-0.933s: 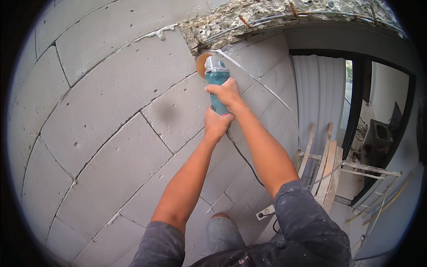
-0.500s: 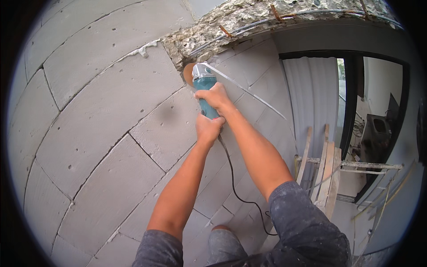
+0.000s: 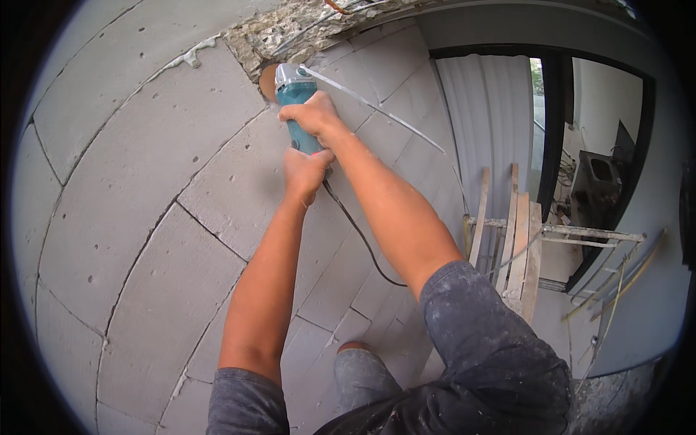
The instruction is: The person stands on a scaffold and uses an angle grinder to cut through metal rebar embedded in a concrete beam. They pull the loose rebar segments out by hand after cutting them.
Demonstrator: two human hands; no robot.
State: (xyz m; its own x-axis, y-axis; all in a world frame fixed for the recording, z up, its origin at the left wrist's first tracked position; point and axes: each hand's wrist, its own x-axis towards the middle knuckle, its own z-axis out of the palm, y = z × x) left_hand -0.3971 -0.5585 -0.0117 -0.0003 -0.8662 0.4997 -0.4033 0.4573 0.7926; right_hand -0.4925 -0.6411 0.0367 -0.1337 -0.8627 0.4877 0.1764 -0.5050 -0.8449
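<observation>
Both my hands are wrapped round a teal and silver angle grinder (image 3: 296, 93). My right hand (image 3: 313, 114) grips the body just behind the silver head, while my left hand (image 3: 304, 170) holds its rear end. The brown disc (image 3: 268, 83) sits at the corner where the grey block wall (image 3: 217, 156) meets the rough broken concrete (image 3: 264, 36). Whether the disc touches the wall I cannot tell. From the grinder's back a dark power cord (image 3: 362, 239) hangs down past my right forearm. A thin pale strip (image 3: 384, 112) slants off to the right beside the head.
Bare cables (image 3: 319, 25) run along the broken concrete. To the right stands a scaffold frame (image 3: 573, 232) carrying several wooden planks (image 3: 516, 246). Behind it are a grey curtain (image 3: 489, 116) and a dark-framed doorway (image 3: 554, 145). Yellowish poles (image 3: 631, 275) lean farther right.
The grinder, both hands and the surroundings have shifted up and left in the picture, as the view has moved. My grip and the disc's place at the wall corner look the same.
</observation>
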